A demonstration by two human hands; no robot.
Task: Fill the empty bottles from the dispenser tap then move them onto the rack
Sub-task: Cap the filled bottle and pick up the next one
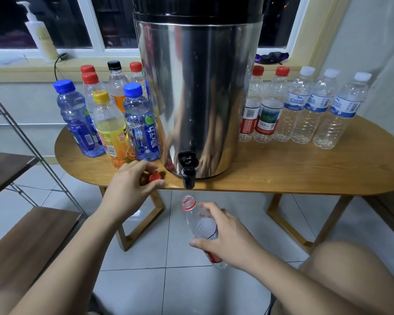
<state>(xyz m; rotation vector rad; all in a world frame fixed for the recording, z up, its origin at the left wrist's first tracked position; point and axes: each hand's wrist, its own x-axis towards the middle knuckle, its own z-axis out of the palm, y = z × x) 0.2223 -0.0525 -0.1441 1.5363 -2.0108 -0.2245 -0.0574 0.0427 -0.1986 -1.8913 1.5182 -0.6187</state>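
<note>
Nearest, at lower centre, the right hand (pixel 228 237) wraps its fingers (pixel 208 208) round an uncapped clear bottle (pixel 191 214), tilted above the floor below the black tap (pixel 188 171). Left of it, the left hand (pixel 130 189) pinches a red cap (pixel 154 177) at the table (pixel 282 173) edge. Behind stands the steel dispenser (pixel 200 87), with capped bottles (pixel 303 110) on either side; the rack (pixel 21 242) fills the left edge.

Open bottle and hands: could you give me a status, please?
Left hand pinching red cap at table edge. Right hand holding uncapped bottle below tap. Nothing between them.
</note>
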